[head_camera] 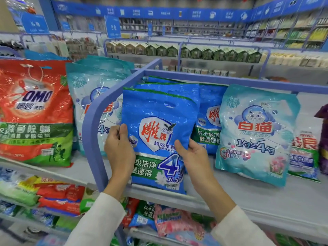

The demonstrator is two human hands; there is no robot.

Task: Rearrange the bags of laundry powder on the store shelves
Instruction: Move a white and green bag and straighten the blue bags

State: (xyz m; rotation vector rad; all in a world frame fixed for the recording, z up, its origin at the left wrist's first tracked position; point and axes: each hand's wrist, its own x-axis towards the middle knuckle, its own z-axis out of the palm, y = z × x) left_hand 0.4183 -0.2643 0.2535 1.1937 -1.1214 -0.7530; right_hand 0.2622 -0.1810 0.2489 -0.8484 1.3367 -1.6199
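A blue laundry powder bag [158, 125] with a red logo stands upright at the front of the top shelf [248, 190]. My left hand [119, 150] grips its left edge, thumb on the front. My right hand [193, 157] holds its right edge, thumb across the front. Behind it lean more blue bags [209, 118] of the same brand. A pale turquoise cat-logo bag [255, 134] stands to the right, and another turquoise bag [92, 96] sits left of the purple shelf divider [95, 121].
A large red OMO bag [35, 112] fills the left shelf bay. A green and white bag [305, 153] and a purple pack [324, 139] sit at far right. Lower shelves hold several mixed bags [60, 196]. More aisles stand behind.
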